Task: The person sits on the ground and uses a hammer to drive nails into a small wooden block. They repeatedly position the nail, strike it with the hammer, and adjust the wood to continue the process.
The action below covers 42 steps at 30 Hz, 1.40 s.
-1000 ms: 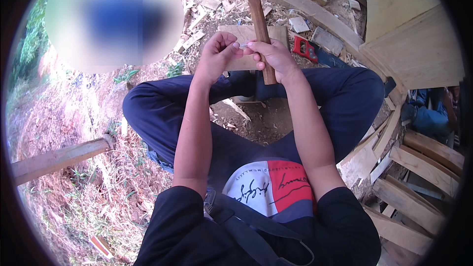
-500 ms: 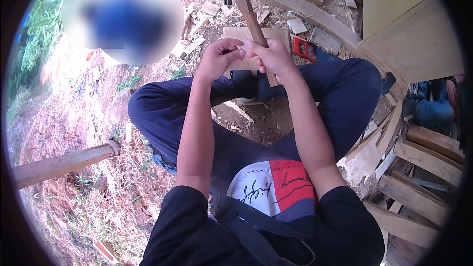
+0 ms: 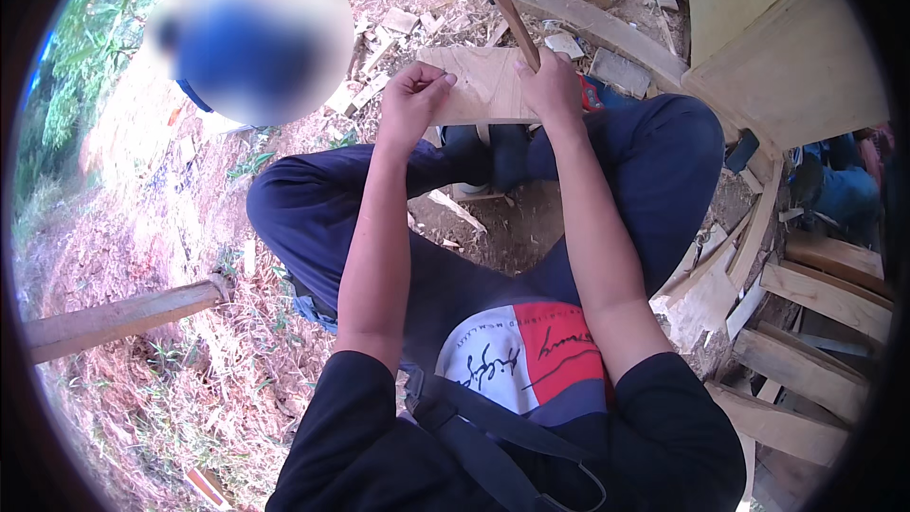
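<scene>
My right hand [image 3: 552,87] grips a claw hammer [image 3: 512,21] by its wooden handle, with the dark head pointing up and away from me. The hand is over the right end of a pale wooden board [image 3: 485,87], which lies flat above my crossed feet. At the board's left end, my left hand [image 3: 415,100] pinches thumb and finger together. Whatever is between those fingertips is too small to make out.
A red saw handle [image 3: 591,95] shows just past my right hand. Wood offcuts [image 3: 621,72] and a long plank [image 3: 597,24] lie beyond. Stacked boards [image 3: 806,365] are at right, a pole [image 3: 128,318] at left. A blurred person [image 3: 251,43] is at far left.
My hands, close together before, have moved apart to the two ends of the board. The hammer has shifted right with my right hand, and more of the board is exposed.
</scene>
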Each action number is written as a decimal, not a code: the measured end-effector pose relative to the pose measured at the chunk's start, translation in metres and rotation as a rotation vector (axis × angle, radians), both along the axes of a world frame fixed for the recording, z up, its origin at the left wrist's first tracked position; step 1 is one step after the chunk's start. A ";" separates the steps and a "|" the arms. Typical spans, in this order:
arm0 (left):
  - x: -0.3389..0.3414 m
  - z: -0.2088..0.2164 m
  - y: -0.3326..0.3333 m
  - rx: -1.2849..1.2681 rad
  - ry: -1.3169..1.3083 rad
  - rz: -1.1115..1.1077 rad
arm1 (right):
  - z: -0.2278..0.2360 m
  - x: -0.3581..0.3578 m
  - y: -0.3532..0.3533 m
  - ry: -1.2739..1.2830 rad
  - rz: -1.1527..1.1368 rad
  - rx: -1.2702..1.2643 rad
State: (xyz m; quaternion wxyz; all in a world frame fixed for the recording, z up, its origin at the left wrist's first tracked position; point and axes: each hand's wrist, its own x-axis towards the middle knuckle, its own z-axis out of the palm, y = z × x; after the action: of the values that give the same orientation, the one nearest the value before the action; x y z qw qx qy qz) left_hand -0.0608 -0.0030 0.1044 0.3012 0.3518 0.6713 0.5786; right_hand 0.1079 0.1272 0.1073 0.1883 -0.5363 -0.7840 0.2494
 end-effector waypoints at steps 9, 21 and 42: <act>0.016 -0.002 0.024 -0.052 0.156 0.170 | 0.018 0.003 -0.009 -0.071 0.057 -0.005; 0.010 -0.012 0.026 -0.105 0.321 0.155 | 0.025 0.005 -0.007 -0.106 0.113 -0.033; 0.017 -0.006 0.031 -0.317 0.344 0.222 | 0.144 0.057 -0.045 0.929 0.146 -0.680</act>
State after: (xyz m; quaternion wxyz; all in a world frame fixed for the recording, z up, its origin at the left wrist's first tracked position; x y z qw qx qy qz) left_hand -0.0441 0.0275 0.0983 0.1688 0.3176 0.8296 0.4272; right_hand 0.1652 0.0819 0.2509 0.3120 -0.3456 -0.5301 0.7087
